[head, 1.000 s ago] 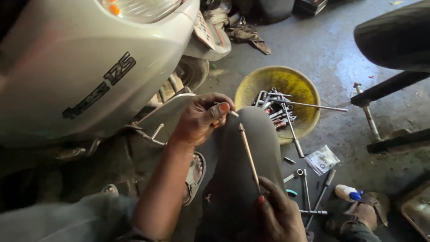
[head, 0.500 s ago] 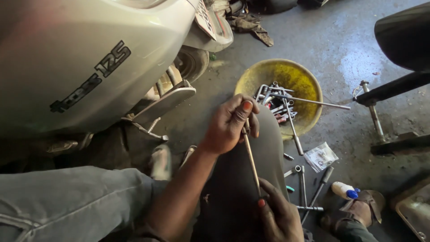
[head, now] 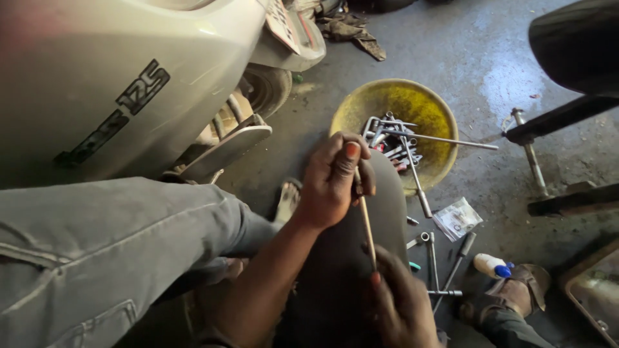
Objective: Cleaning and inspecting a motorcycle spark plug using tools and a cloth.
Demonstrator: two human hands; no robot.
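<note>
A thin, pale rod (head: 367, 225) runs between my two hands over my dark-trousered knee (head: 335, 270). My left hand (head: 332, 180) is closed around the rod's upper end, thumb up. My right hand (head: 400, 303) pinches the lower end with its fingertips, near the bottom edge of the view. Just beyond my left hand stands a yellow basin (head: 425, 103) holding several wrenches and a long metal bar.
A silver scooter body (head: 116, 84) with its footrest (head: 225, 151) fills the left. My grey-jeaned leg (head: 109, 245) lies below it. Socket wrenches (head: 433, 258), a small packet (head: 458, 219), a white bottle (head: 491, 264) and a boot (head: 516, 296) lie on the concrete at right. A black vehicle's stand (head: 532, 158) is beyond.
The view has swung, bringing my grey-jeaned leg into sight at left. Both hands have stayed on the rod, and my left hand has closed more fully around its upper end.
</note>
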